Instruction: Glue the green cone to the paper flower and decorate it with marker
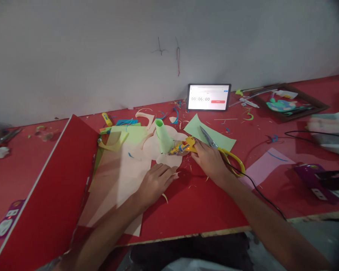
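My right hand [210,160] is closed around a yellow glue gun [190,144]. Its nozzle points left, at the foot of a light green paper cone [164,137]. The cone stands upright on a pale, flower-shaped paper cutout [151,146]. At the cutout's near edge, my left hand [156,182] has its fingers bent and pressed together on the paper; the fingertips are partly hidden. Yellow-handled scissors [234,160] lie beside my right hand, blades over a green paper sheet [197,126].
Pale paper sheets [115,180] lie to the left, by a red upright panel [56,180]. A tablet [209,97] showing a timer leans on the wall. A brown frame [319,105], pink paper [268,165] and a purple box [313,180] are on the right. A black cord [260,190] crosses the table.
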`<state>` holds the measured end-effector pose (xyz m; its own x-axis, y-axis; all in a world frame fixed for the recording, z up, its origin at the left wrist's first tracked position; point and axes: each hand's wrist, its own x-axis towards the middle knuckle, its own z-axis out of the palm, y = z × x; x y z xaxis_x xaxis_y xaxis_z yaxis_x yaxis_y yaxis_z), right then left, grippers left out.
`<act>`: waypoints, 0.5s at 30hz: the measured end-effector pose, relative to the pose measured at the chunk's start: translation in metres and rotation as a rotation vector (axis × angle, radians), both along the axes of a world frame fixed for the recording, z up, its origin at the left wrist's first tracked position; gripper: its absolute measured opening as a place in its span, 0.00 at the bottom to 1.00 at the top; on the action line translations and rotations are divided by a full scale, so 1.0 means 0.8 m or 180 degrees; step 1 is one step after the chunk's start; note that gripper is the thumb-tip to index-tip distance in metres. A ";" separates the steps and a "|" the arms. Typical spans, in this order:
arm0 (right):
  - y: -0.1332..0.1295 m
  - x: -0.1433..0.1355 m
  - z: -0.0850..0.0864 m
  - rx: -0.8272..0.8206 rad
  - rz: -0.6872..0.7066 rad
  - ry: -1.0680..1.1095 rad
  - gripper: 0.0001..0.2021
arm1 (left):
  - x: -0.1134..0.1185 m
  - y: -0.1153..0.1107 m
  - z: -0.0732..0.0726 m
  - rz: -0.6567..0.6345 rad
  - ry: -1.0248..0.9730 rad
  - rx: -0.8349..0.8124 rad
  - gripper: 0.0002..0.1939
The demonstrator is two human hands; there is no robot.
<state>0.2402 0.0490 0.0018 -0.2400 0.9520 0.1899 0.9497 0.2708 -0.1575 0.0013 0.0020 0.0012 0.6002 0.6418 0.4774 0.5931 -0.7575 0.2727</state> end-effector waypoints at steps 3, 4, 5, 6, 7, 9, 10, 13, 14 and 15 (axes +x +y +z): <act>0.001 0.000 -0.002 0.0025 -0.0025 0.0003 0.06 | 0.000 0.001 -0.007 0.0357 0.0024 -0.0154 0.08; 0.001 0.000 -0.003 0.0061 -0.0046 0.0004 0.06 | 0.000 0.002 -0.010 0.0517 0.0038 -0.0214 0.07; 0.001 0.000 -0.003 0.0109 -0.0073 0.0008 0.06 | 0.000 0.002 -0.012 0.0666 0.0045 -0.0285 0.06; 0.001 0.001 -0.003 0.0162 -0.0097 0.0019 0.06 | 0.001 0.003 -0.014 0.0782 0.0051 -0.0364 0.07; 0.002 0.002 -0.003 0.0213 -0.0121 0.0034 0.07 | 0.001 0.004 -0.015 0.0861 0.0059 -0.0443 0.09; 0.002 0.006 -0.002 0.0287 -0.0234 0.0058 0.08 | 0.003 0.004 -0.016 0.0966 0.0096 -0.0571 0.15; 0.003 0.008 -0.001 0.0308 -0.0305 0.0067 0.08 | 0.004 0.005 -0.016 0.1017 0.0133 -0.0618 0.19; 0.006 0.017 0.003 0.0367 -0.0538 0.0101 0.09 | 0.006 0.004 -0.013 0.1210 0.0270 -0.0666 0.27; 0.007 0.020 0.003 0.0388 -0.0585 0.0119 0.10 | 0.007 0.004 -0.012 0.1248 0.0342 -0.0638 0.27; 0.008 0.023 0.004 0.0410 -0.0616 0.0141 0.10 | 0.008 0.003 -0.010 0.1260 0.0436 -0.0580 0.26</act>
<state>0.2585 0.0551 0.0051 -0.0441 0.9467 0.3191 0.9788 0.1050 -0.1761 0.0074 0.0047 -0.0070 0.3414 0.9007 0.2687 0.8672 -0.4120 0.2795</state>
